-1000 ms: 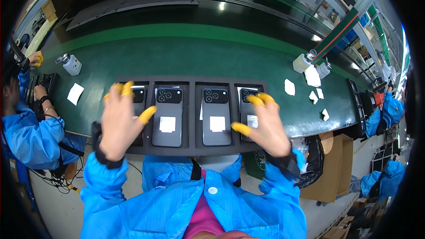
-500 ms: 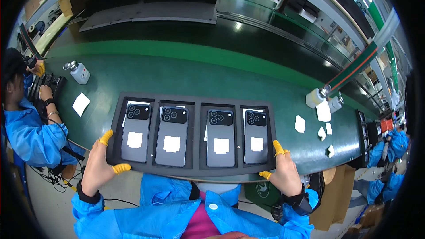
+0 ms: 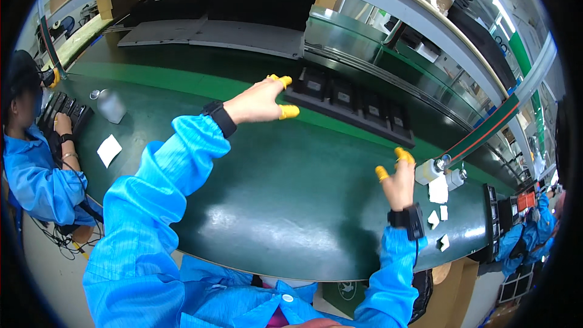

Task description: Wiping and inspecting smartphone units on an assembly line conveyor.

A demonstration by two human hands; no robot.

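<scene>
Loosely spread and released, the left hand point(image 3: 258, 102) is at the left end of a dark four-compartment tray point(image 3: 347, 119); contact cannot be told. The right hand point(image 3: 399, 188), likewise released, is just nearer than the tray's right end. The tray lies toward the far side of a green table point(image 3: 273, 188), left of two pale bottles point(image 3: 427, 172) and white papers point(image 3: 438, 190).

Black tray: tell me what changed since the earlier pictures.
The black tray has moved forward across the green table, its right end now nearer than its left. The left hand and right hand, which held its ends half a second ago, are open near them; contact is unclear. The white sheet at left stayed put.
</scene>
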